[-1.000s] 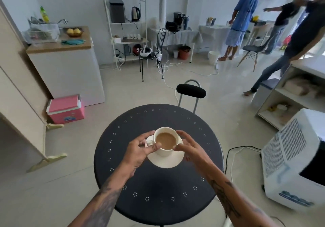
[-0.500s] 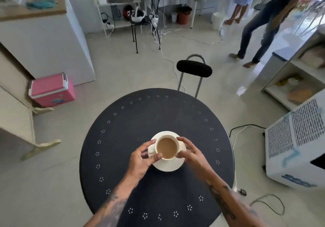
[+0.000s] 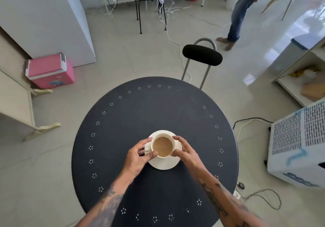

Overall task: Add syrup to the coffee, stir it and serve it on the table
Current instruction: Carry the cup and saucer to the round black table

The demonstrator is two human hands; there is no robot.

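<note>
- Steadying the cup [image 3: 162, 146] from both sides: your left hand [image 3: 139, 156] curls round its handle side so nothing slops.
- Cup sits on its saucer [image 3: 164, 164], near the round counter [image 3: 140, 114] centre.
- Your right hand [image 3: 184, 152] pinches the rim's far side.

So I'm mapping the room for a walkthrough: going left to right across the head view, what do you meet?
Pink cooler → left hand → coffee cup → right hand → white cooling unit.
</note>
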